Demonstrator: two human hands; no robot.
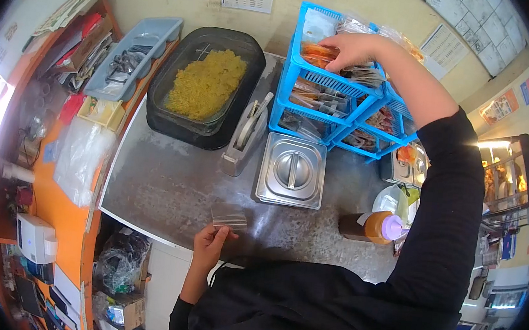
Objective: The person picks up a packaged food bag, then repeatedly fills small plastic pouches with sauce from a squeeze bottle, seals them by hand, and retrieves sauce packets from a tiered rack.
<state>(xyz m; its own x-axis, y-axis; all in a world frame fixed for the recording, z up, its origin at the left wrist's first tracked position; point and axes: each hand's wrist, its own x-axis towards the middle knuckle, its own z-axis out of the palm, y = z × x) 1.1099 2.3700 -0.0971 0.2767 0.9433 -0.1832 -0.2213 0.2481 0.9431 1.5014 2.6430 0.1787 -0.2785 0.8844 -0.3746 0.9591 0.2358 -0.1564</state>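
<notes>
My left hand pinches a small clear plastic zip bag by its edge, low over the metal counter near my body. The bag looks flat. My right hand reaches into the top tier of a blue plastic basket rack. Its thumb and fingers are apart over orange-filled packets, and some fingertips are hidden among them. Right below the wrist, a row of small clear packets stands in the same tier. Lower tiers hold more packets.
A lidded steel container sits before the rack, beside a grey tape dispenser. Farther left is a black tray of yellow food. A brown sauce bottle lies at right. An orange shelf borders the counter's left.
</notes>
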